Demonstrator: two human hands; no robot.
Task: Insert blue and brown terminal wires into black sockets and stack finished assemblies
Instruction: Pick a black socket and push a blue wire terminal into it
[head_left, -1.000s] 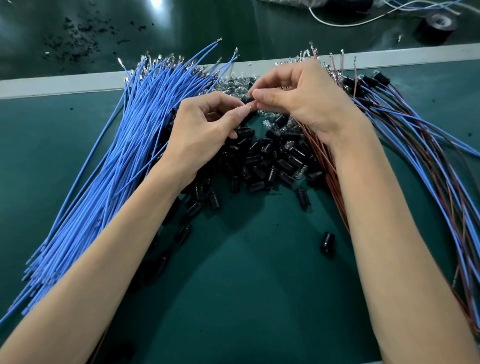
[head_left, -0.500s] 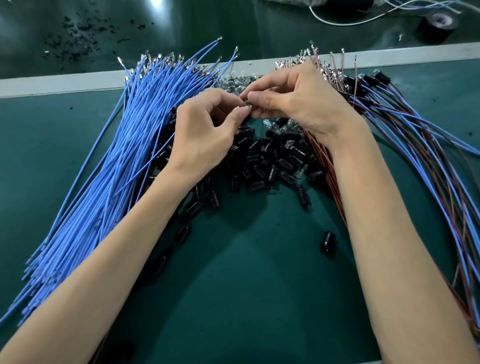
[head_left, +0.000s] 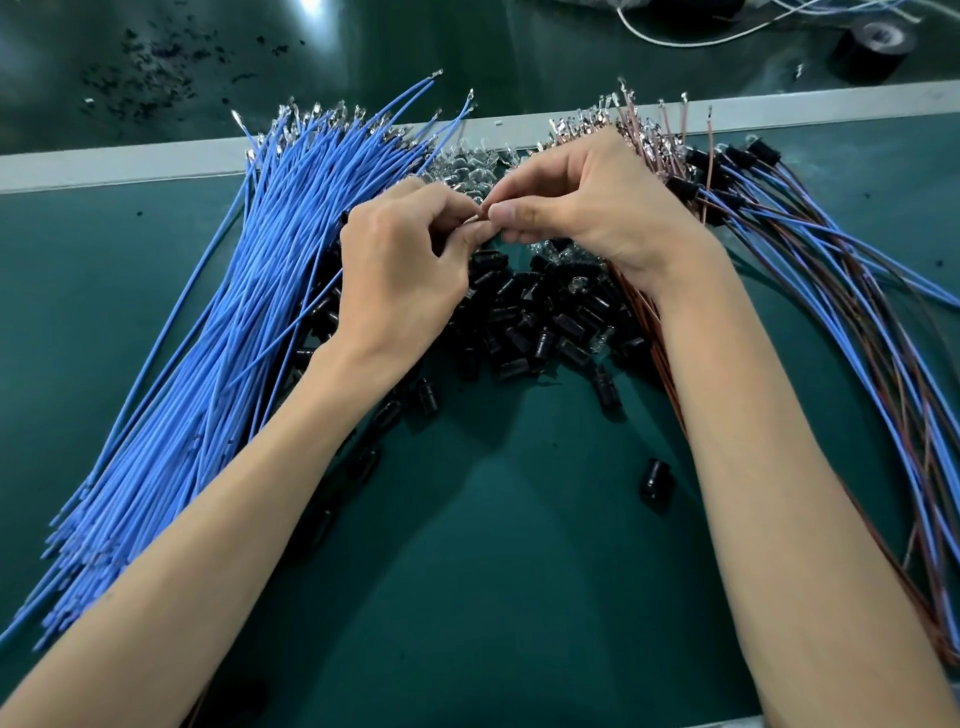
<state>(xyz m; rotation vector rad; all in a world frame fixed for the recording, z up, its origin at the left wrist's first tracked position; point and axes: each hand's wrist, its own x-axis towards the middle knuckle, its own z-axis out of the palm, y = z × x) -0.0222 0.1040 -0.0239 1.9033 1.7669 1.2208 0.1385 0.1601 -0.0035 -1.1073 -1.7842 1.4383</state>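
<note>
Grip check: left hand (head_left: 400, 270) and right hand (head_left: 582, 208) both pinch a wire end (head_left: 475, 219) over the black sockets (head_left: 545, 322). Mid-insertion I'd say, next needs a straight push.

Glossy black plastic sockets (head_left: 545, 322); matt green mat (head_left: 493, 571).

Blue wires (head_left: 208, 364) fanned left, black sockets (head_left: 545, 322) heaped centre, brown wires (head_left: 647, 141) right

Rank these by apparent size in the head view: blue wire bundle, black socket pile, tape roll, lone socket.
1. blue wire bundle
2. black socket pile
3. tape roll, though it sits farthest from the camera
4. lone socket
</note>
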